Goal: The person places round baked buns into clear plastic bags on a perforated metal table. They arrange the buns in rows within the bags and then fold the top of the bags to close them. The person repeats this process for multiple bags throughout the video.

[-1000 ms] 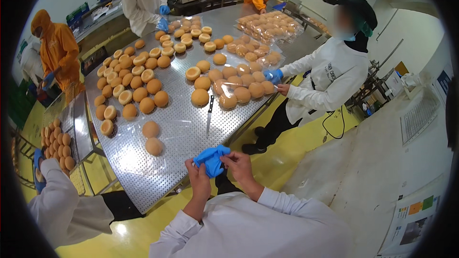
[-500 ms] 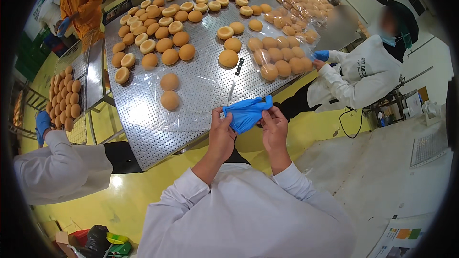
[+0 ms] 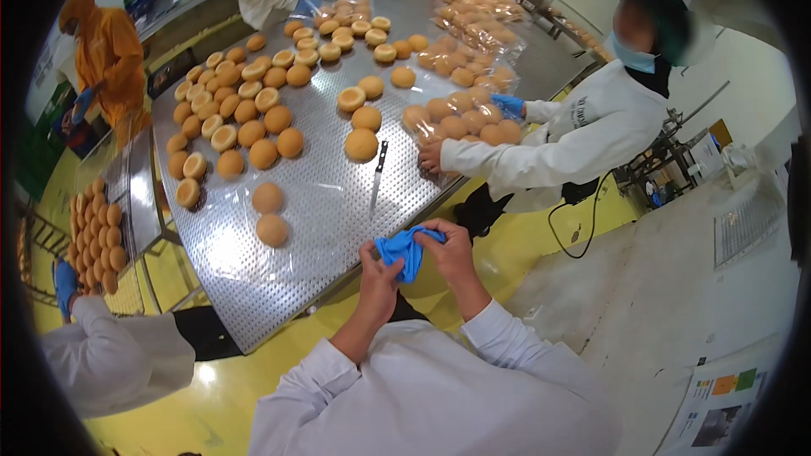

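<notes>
Between my two bare hands, just off the near edge of the metal table, a crumpled blue disposable glove is stretched. My left hand pinches its left side between thumb and fingers. Its upper right part is gripped by my right hand. Beyond them a black-handled knife lies on the dimpled tabletop. Two round buns rest on a clear plastic bag to the left of the knife.
Many loose buns cover the table's far left. At right, a co-worker in white handles a clear bag of buns; more bagged buns lie behind. A rack of buns stands left, beside another person's gloved hand.
The glove has been bunched up and turned, with my hands closer together. My view has shifted. The co-worker at right has reached a bare hand to the near side of the bagged buns.
</notes>
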`<state>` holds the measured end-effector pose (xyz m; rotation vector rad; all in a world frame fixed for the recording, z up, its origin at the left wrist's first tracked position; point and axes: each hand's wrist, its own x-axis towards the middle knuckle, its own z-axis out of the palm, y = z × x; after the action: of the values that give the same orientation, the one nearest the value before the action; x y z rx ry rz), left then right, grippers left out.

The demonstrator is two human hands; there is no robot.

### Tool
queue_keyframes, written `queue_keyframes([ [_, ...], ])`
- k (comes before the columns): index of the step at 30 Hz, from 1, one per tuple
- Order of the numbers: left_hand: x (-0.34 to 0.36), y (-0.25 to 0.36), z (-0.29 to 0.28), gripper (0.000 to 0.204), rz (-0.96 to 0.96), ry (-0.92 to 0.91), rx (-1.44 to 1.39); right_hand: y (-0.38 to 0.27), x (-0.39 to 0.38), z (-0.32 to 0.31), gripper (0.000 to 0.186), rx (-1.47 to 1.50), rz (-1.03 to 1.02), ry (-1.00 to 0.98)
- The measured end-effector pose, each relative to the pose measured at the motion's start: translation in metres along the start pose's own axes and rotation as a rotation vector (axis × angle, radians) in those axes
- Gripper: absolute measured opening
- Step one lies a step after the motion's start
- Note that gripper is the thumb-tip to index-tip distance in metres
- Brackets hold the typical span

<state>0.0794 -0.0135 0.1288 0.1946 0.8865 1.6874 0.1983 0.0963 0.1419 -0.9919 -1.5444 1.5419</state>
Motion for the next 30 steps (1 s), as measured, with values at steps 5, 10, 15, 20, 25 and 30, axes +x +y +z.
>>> queue_keyframes([
  [5,0.022,0.02,-0.009,0.044,-0.027,0.072,0.042,-0.019,0.003,-0.007,0.013,-0.002,-0.056,-0.085],
  [10,0.04,0.027,-0.01,0.039,-0.073,-0.103,-0.165,-0.007,0.007,-0.029,0.024,0.128,0.13,-0.236],
  [15,0.148,-0.021,-0.053,0.039,-0.098,-0.241,-0.309,0.032,0.051,-0.059,0.057,0.637,0.112,-0.071],
  [20,0.163,-0.01,-0.028,0.082,-0.265,-0.048,-0.541,0.09,0.045,-0.076,0.08,1.183,0.304,0.085],
  [25,0.181,-0.007,-0.044,0.091,-0.257,-0.058,-0.567,0.113,0.027,-0.083,0.085,1.274,0.29,0.094],
  [30,0.16,-0.008,-0.019,0.081,-0.178,-0.066,-0.184,0.099,0.04,-0.088,0.08,1.091,0.317,0.068],
])
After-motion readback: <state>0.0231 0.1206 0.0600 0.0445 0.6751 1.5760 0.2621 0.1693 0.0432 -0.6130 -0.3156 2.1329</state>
